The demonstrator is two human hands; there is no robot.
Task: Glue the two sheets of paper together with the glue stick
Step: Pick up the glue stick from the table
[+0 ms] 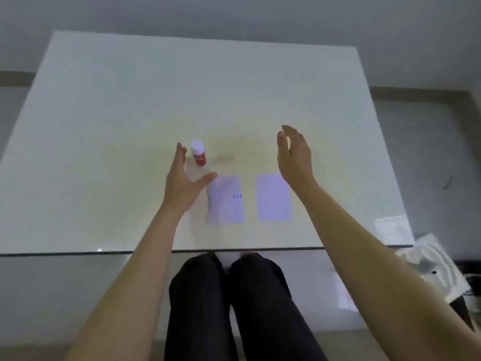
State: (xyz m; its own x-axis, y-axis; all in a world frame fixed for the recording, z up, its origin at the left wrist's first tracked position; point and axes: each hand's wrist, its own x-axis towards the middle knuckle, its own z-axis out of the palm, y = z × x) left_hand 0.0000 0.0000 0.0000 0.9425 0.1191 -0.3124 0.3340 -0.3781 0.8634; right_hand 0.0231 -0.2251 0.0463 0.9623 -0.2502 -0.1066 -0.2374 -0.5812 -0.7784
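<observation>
The capped red glue stick stands upright on the white table just beyond the two paper sheets; the left hand, spread and empty, flanks it and should close squarely round the barrel; the right hand hovers open, empty.

Bare forearms, dark trousers

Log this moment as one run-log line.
stage: pre-grasp | left hand: open beside glue stick | right hand: open, empty | sheets: apart on table | glue: capped, upright
</observation>
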